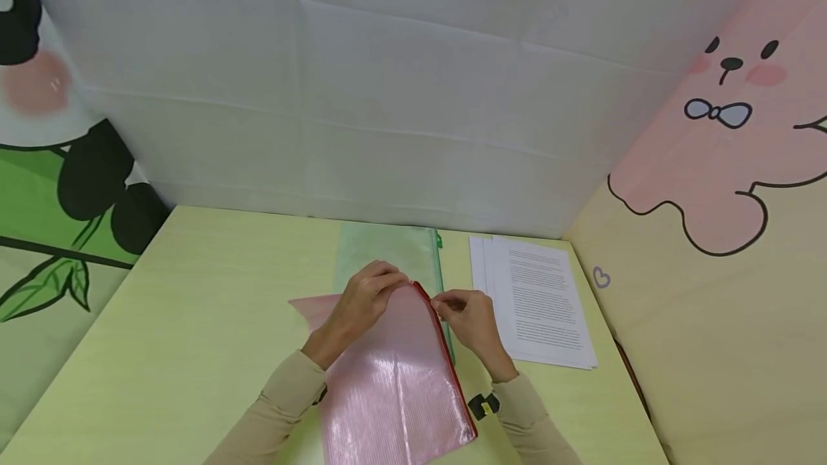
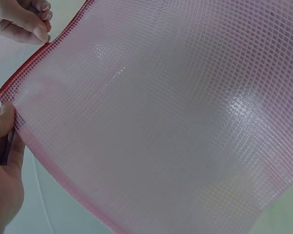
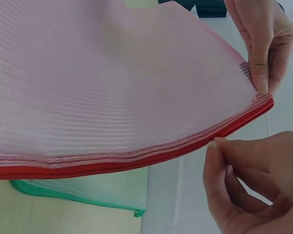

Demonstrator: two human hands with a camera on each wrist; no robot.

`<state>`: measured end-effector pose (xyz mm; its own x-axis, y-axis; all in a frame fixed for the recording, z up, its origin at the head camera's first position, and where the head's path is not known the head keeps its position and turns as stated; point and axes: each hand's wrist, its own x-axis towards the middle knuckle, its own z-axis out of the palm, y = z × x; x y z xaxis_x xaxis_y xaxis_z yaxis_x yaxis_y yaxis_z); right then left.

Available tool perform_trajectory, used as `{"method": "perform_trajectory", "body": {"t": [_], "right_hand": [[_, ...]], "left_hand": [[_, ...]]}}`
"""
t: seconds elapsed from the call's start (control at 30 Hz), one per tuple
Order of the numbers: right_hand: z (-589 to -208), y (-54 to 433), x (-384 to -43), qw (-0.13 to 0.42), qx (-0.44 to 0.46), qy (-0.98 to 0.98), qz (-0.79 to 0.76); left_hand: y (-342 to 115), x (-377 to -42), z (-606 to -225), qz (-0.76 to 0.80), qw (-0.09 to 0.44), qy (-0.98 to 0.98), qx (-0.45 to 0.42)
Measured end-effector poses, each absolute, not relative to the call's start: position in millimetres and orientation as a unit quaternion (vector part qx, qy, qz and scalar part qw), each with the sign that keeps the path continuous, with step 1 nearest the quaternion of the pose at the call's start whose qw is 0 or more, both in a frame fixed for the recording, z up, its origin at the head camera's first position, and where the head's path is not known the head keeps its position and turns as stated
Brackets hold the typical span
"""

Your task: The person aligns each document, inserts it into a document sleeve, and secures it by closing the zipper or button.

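A translucent pink mesh zipper pouch (image 1: pixel 381 386) is held up at a tilt above the table, its red zipper (image 1: pixel 450 350) running down the right side. My left hand (image 1: pixel 365 300) pinches the far corner at the zipper's end. A little further along, my right hand (image 1: pixel 473 318) pinches the red zipper edge between thumb and forefinger; in the right wrist view its fingertips (image 3: pixel 214 143) meet at that edge. Whether a slider lies between them is hidden. The mesh surface (image 2: pixel 151 112) fills most of the left wrist view, and I see no contents clearly.
A green zipper pouch (image 1: pixel 388 242) lies flat on the table behind and partly under the pink one. To the right is a stack of printed paper sheets (image 1: pixel 543 300). A pale wall (image 1: pixel 400 92) bounds the table's (image 1: pixel 194 307) far edge, with decorated walls at both sides.
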<state>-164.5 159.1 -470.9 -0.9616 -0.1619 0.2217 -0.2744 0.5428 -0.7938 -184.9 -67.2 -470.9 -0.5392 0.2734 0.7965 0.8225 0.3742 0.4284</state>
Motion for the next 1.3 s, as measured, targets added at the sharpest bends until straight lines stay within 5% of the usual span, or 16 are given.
{"method": "perform_trajectory", "body": {"t": [1.3], "right_hand": [[-497,193,-141,0.013,0.085,-0.895,0.438]], "left_hand": [[-94,-181,-441,-0.446,0.368,-0.741,-0.341]]}}
